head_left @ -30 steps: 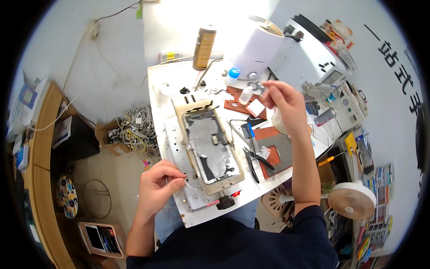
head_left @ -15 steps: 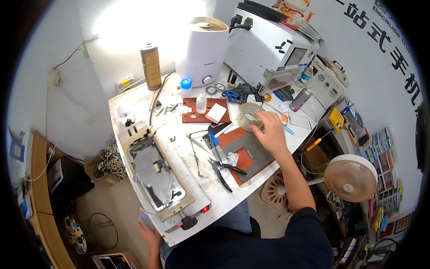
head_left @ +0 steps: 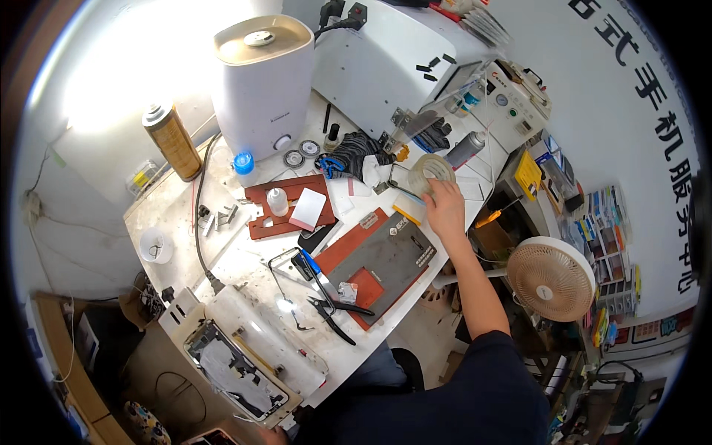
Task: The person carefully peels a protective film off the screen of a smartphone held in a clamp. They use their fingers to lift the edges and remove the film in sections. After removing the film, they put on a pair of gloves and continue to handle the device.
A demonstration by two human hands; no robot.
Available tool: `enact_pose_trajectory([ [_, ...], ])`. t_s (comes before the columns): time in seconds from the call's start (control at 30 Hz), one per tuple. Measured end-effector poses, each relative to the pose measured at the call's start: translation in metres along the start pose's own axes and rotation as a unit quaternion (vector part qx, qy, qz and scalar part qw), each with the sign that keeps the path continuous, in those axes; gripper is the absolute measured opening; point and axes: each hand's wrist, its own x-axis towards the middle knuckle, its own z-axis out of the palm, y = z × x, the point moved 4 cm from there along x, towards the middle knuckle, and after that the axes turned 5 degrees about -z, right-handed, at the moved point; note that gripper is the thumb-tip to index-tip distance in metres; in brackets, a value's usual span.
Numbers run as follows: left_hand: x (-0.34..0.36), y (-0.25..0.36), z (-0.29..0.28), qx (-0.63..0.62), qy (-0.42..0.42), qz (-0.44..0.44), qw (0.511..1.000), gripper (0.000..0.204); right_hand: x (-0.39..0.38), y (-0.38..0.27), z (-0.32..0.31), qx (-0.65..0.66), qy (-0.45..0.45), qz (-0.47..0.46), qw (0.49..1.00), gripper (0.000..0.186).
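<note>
My right hand [head_left: 446, 213] reaches to the far right of the table. Its thumb and fingertips close on the near edge of a roll of clear tape [head_left: 432, 172]. Beside the thumb lies a thin dark rod-like tool [head_left: 406, 190]. Little of my left hand [head_left: 273, 434] shows at the lower edge, and its fingers are mostly hidden. It is nearest to a white bench device [head_left: 256, 337] that carries an opened phone or tablet frame [head_left: 237, 371]. In mid-table lie black-handled cutters [head_left: 334, 315], partly on a grey and red mat [head_left: 400, 256].
A white humidifier-like tank [head_left: 263, 89] and a brown spray can [head_left: 172, 141] stand at the back. A small white bottle [head_left: 277, 202] is on a red-brown tray [head_left: 256, 194]. A dark glove [head_left: 356, 154] lies near the big white machine [head_left: 378, 59]. A fan [head_left: 551, 278] stands right of the table.
My right hand has shifted the tape roll rightward across the table. My left hand has moved from the device's side toward the lower edge. The whole view has turned and shifted.
</note>
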Motion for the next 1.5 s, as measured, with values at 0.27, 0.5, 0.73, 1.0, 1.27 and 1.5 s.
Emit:
enact_pose_trajectory([
  [0.27,-0.108,0.058,-0.067,0.067,-0.149,-0.170,0.972,0.062,0.045,-0.087,0.009,0.048,-0.002,-0.080,0.996,0.047],
  [0.5,-0.168,0.159,-0.140,0.009,-0.062,-0.262,0.963,0.065,0.106,-0.140,0.069,0.064,-0.020,0.073,0.995,0.022],
  [0.73,-0.154,0.194,-0.211,-0.171,0.101,-0.034,0.979,0.056,0.135,-0.065,-0.032,0.255,0.072,0.190,0.945,0.022],
  [1.0,-0.141,0.452,-0.227,-0.309,-0.040,0.252,0.916,0.048,0.113,-0.098,-0.069,0.775,-0.147,0.442,0.427,0.028],
  [1.27,-0.119,0.598,-0.169,-0.425,-0.214,0.294,0.829,0.033,0.107,-0.128,-0.152,0.616,-0.255,0.284,0.689,0.026],
  [1.5,-0.178,0.626,-0.161,-0.194,-0.006,0.490,0.849,0.027,0.007,-0.193,-0.210,0.428,-0.122,0.061,0.894,0.021],
])
